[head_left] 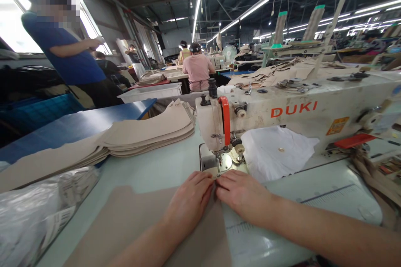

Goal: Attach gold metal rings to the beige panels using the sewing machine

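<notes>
A beige fabric piece (125, 221) lies flat on the pale table, its far edge reaching the needle of a white sewing machine (300, 108) marked DUKI. My left hand (189, 200) rests palm down on the fabric, fingers stretched toward the presser foot (219, 159). My right hand (241, 194) lies flat at the fabric's right edge, fingertips touching those of the left just in front of the needle plate. Neither hand grips anything.
A stack of cut beige pieces (147, 131) lies at the left behind the fabric. White cloth (275, 150) sits under the machine arm. A crumpled plastic bag (34, 212) is at near left. A person in blue (65, 50) stands at left; others work farther back.
</notes>
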Available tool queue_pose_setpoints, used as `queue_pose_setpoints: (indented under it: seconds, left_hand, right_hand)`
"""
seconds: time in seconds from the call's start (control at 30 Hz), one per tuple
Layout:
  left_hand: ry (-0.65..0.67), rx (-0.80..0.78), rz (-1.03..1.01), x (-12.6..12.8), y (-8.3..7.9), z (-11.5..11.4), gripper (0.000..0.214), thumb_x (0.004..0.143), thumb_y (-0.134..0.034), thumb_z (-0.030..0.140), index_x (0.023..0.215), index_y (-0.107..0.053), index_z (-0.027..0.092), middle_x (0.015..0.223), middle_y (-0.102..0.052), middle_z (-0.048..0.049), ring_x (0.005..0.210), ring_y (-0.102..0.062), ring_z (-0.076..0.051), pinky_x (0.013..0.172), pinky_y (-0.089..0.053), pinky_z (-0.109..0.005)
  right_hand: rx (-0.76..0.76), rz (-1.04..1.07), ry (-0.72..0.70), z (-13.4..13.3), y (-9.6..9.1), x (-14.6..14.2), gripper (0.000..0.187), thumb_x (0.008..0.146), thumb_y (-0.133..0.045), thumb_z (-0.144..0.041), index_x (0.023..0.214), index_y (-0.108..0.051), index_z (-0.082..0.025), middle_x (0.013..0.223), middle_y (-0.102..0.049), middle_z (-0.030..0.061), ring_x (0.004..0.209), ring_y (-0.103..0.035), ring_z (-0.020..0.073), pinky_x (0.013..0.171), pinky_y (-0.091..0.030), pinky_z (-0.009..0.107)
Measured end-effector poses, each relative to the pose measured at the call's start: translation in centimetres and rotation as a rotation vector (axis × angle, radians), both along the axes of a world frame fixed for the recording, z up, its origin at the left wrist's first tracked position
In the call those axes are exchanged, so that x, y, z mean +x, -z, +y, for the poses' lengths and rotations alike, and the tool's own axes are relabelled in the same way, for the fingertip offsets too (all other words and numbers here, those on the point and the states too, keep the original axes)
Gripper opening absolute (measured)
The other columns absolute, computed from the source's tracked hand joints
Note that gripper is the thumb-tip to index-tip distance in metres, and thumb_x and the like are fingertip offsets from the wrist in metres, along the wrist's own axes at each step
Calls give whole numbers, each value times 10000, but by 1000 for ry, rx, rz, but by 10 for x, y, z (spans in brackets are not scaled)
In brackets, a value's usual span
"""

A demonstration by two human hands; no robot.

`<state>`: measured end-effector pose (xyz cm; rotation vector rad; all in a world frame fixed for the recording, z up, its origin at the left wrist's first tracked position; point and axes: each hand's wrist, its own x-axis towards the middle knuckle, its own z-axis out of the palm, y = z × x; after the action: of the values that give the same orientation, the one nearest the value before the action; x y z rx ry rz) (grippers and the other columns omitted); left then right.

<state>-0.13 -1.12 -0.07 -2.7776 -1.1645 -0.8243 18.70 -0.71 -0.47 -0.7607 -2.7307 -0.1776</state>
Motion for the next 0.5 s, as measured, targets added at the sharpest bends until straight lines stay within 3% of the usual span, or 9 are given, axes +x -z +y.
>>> queue_pose_setpoints:
  seconds: [0.23, 0.5]
  left_hand:
    - [-15, -29, -3, 4, -2, 2, 181, 878, -466, 118, 896, -639, 169, 916, -684, -71, 857, -620, -194, 774, -562, -340]
    - [-1, 16, -23, 19, 1, 31, 205, 901, -436, 145, 900, -641, 162, 909, -695, -79, 860, -627, -200, 783, -556, -351]
  right_hand:
    - [43, -25, -14, 6, -1, 4, 59, 876, -557, -198, 862, -586, -148, 884, -592, 47, 886, -521, 189, 863, -422, 333]
    - [54, -50, 24, 29, -2, 17, 65, 887, -542, -190, 890, -588, -144, 917, -598, 55, 891, -522, 189, 858, -419, 331]
